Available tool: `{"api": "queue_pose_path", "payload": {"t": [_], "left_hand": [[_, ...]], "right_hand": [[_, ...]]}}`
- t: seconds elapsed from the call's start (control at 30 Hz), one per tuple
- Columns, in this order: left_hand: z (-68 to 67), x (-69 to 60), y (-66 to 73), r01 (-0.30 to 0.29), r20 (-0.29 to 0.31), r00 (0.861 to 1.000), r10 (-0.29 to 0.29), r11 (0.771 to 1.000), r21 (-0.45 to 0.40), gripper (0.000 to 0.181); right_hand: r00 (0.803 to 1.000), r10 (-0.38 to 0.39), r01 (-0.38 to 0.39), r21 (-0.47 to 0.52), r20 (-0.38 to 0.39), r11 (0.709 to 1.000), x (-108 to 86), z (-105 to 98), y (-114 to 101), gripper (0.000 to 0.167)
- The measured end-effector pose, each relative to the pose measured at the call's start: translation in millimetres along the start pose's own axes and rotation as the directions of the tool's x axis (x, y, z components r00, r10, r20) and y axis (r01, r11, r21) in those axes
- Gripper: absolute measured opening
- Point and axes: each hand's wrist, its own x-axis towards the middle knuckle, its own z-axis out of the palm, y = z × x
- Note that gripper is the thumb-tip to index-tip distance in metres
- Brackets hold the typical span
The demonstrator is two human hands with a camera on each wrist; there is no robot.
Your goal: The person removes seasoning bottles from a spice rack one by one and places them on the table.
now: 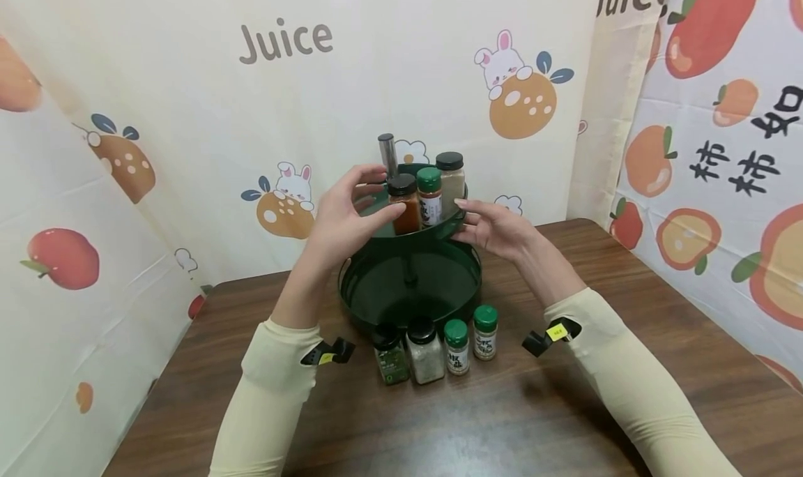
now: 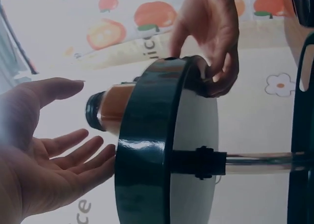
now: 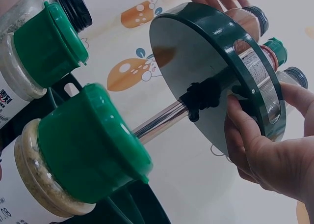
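A dark green two-tier rack stands on the table. Its upper tray [image 1: 433, 234] holds a jar of orange-brown powder with a black cap [image 1: 403, 208], a green-capped spice jar [image 1: 430, 198] and a taller black-capped jar [image 1: 451, 184]. My left hand [image 1: 347, 212] is spread beside the orange-brown jar; in the left wrist view, thumb and fingers stand apart with a gap to that jar [image 2: 114, 108]. My right hand [image 1: 495, 229] grips the upper tray's right rim, with fingers under the tray [image 3: 196, 25] in the right wrist view.
Below is the lower tray [image 1: 410, 289], joined by a metal pole [image 3: 162, 121]. Before it stand a jar of green herbs [image 1: 392, 362], a black-capped jar of pale contents [image 1: 426, 358] and two green-capped jars [image 1: 457, 351], [image 1: 486, 334]. Patterned cloth walls surround the wooden table [image 1: 251, 393].
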Motion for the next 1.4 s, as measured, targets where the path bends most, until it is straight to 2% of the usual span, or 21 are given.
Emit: {"api": "queue_pose_path", "payload": {"t": [0.17, 0.67, 0.8, 1.07, 1.4], "left_hand": [[2.2, 8.8, -1.2, 0.038, 0.031, 0.999, -0.04, 0.998, 0.059, 0.062], [9.2, 23.4, -7.1, 0.064, 0.125, 0.988, -0.09, 0.979, 0.193, 0.062], [9.8, 26.3, -7.6, 0.062, 0.15, 0.984, -0.093, 0.978, 0.201, 0.058], [10.9, 28.5, -9.9, 0.075, 0.16, 0.981, -0.114, 0.97, 0.232, 0.064], [9.2, 31.6, -12.4, 0.107, 0.165, 0.976, -0.139, 0.976, 0.189, 0.062]], "right_hand": [[1.0, 0.0, 0.0, -0.01, 0.006, 1.0, 0.0, 0, 0, 0.069], [1.0, -0.011, 0.011, -0.029, -0.001, 1.0, -2.3, -2, 2, 0.067], [1.0, -0.015, 0.015, -0.031, 0.008, 0.999, -1.9, -2, 2, 0.067], [1.0, -0.014, 0.015, -0.02, 0.021, 1.0, 0.0, -3, 2, 0.069], [1.0, -0.012, 0.012, -0.022, 0.021, 1.0, 1.1, -2, 2, 0.067]]}}
